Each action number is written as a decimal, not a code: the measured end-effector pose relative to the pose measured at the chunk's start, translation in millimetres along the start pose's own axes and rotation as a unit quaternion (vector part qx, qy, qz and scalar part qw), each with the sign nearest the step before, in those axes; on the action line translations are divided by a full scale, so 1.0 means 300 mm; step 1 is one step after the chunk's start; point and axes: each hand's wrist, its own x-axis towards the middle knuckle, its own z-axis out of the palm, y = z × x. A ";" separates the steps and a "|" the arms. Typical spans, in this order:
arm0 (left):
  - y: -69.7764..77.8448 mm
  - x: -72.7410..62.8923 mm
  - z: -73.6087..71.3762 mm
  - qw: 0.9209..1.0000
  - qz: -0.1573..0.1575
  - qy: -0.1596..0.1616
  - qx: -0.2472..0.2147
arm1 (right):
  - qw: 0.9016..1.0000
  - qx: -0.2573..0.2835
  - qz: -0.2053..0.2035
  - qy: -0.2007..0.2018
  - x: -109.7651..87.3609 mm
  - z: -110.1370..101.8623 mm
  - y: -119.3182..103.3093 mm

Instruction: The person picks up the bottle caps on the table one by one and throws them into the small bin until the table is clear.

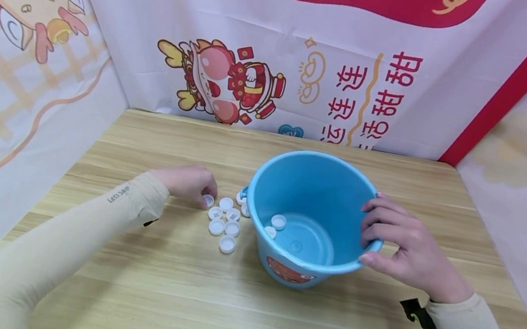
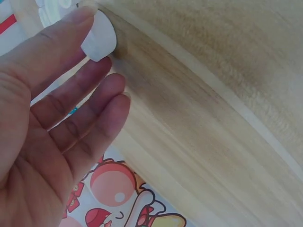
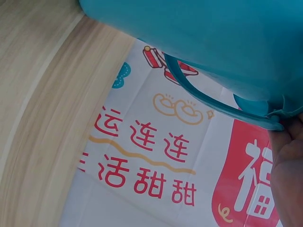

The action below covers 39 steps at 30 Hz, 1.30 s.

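My left hand pinches a white bottle cap between thumb and index finger, low over the table. In the left wrist view the other fingers are loosely bent below it. Just right of that hand lie several white bottle caps, some partly hidden by the bucket. The blue bucket leans toward me. Two white caps show inside it near the left wall. My right hand grips its right rim, fingers over the inside, thumb outside.
The wooden table bears everything. A printed cloth hangs behind the table's far edge, and similar cloths stand at both sides. The bucket's handle hangs along its outer side in the right wrist view.
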 end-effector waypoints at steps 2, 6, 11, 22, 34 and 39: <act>0.000 0.001 0.002 1.000 0.001 0.005 0.003 | 1.000 0.003 0.002 0.001 -0.001 0.000 0.000; 0.005 0.000 0.005 1.000 0.015 0.018 0.010 | 1.000 0.008 0.001 0.006 -0.003 0.003 0.000; 0.015 0.007 0.011 0.998 0.037 0.031 0.028 | 1.000 0.012 -0.007 0.017 -0.006 0.008 0.000; 0.027 0.013 0.014 0.998 0.033 0.026 0.043 | 0.999 0.015 -0.008 0.032 -0.008 0.018 -0.005; 0.032 0.010 0.002 0.998 0.024 0.024 0.059 | 0.998 0.025 -0.030 0.043 0.004 0.021 -0.003; 0.029 0.009 0.007 0.997 0.026 0.025 0.061 | 0.999 0.019 -0.033 0.036 0.015 0.012 -0.014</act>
